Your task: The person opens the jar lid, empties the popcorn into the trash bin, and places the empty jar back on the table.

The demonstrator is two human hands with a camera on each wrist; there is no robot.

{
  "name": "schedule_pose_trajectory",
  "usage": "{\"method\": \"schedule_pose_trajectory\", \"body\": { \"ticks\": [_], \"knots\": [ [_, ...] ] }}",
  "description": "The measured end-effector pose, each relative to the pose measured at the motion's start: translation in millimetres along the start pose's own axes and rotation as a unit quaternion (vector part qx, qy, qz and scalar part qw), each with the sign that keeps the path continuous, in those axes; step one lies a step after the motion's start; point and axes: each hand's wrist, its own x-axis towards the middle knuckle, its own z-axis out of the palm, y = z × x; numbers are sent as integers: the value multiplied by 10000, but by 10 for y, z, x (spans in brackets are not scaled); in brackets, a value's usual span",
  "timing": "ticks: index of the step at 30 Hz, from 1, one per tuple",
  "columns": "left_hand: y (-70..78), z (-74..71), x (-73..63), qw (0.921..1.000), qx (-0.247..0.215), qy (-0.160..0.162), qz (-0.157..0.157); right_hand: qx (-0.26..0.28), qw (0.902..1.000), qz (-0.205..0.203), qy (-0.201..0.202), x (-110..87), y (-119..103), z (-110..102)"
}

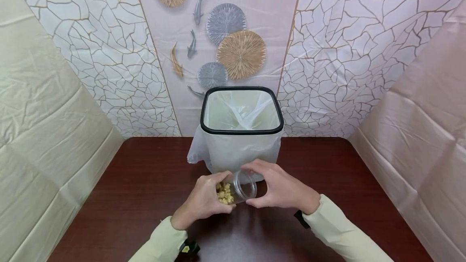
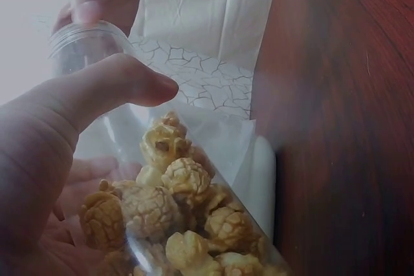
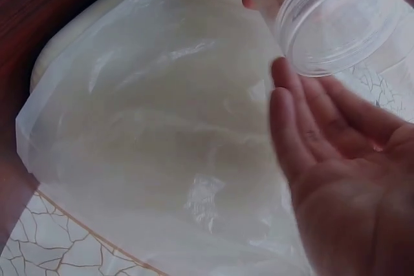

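Observation:
A clear plastic jar (image 1: 230,189) with caramel popcorn (image 2: 187,205) inside lies tilted on its side in the air above the table. My left hand (image 1: 204,197) grips the jar's body, thumb on the near side and fingers round the other. At the jar's right end my right hand (image 1: 282,185) holds the clear round lid (image 3: 336,27) between thumb and fingers. Whether the lid is loose on the jar I cannot tell. The popcorn sits toward the left end, partly hidden by my left hand.
Just beyond my hands stands a white bin (image 1: 236,148) with a black rim (image 1: 242,132) and a translucent bag (image 3: 162,114) folded over its outside. It stands on the dark red-brown table (image 1: 145,185). Patterned cloth (image 1: 109,51) hangs behind, with beige cloth (image 1: 429,112) at the sides.

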Motion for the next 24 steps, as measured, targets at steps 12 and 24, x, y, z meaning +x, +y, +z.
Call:
{"method": "schedule_pose_trajectory", "body": {
  "ticks": [12,24],
  "knots": [
    [-9,1,-11,10000,64,-1,-32,-203,9985,486,143,-29,-65,-82],
    [8,12,-4,9998,158,8,74,32,9974,715,-63,-22,-97,-43]
  ]
}}
